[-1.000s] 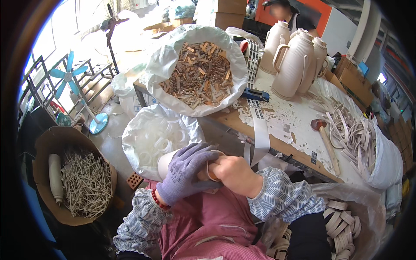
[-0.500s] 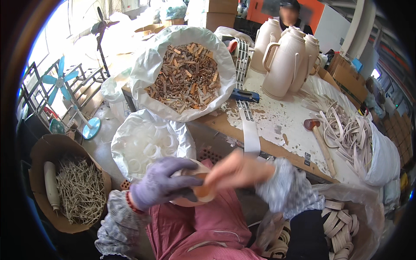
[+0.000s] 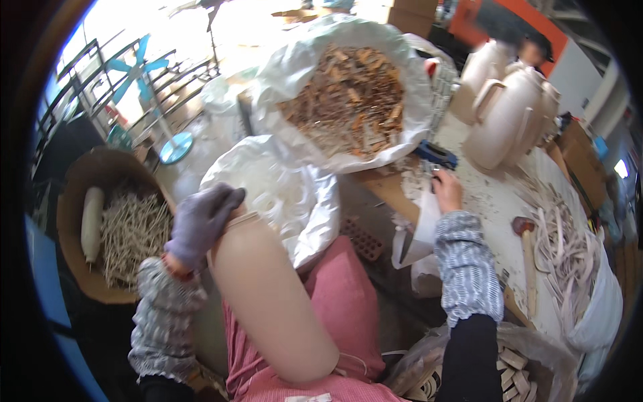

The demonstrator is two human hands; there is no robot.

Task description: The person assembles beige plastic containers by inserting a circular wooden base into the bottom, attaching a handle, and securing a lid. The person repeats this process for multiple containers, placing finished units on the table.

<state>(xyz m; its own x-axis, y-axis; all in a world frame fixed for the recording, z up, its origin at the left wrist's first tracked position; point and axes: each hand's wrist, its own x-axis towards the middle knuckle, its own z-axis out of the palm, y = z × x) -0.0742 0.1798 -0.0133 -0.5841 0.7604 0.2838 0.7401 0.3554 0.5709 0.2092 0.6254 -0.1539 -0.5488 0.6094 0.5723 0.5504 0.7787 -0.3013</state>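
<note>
A beige thermos flask body [image 3: 274, 298] lies tilted across my lap, its neck end up and to the left. My left hand [image 3: 201, 224], in a purple-grey glove, is closed on that neck end. My bare right hand [image 3: 447, 192] reaches to the table edge, fingers bent together over the upper part of a white strip [image 3: 427, 218] that hangs over the edge. What lies between those fingers is too small to make out. Just beyond them sits a blue tool [image 3: 435, 154].
A large white sack of small rusty metal pieces [image 3: 355, 100] and a bag of translucent rings [image 3: 288, 201] stand ahead. Assembled thermos jugs [image 3: 512, 120], a mallet [image 3: 526, 261] and beige straps [image 3: 562, 228] are on the right. A box of thin pieces [image 3: 137, 231] stands left.
My right hand has left the flask's mouth and reached forward right to the table edge. The flask, held in my left hand, now lies lengthwise across my lap. The view has shifted.
</note>
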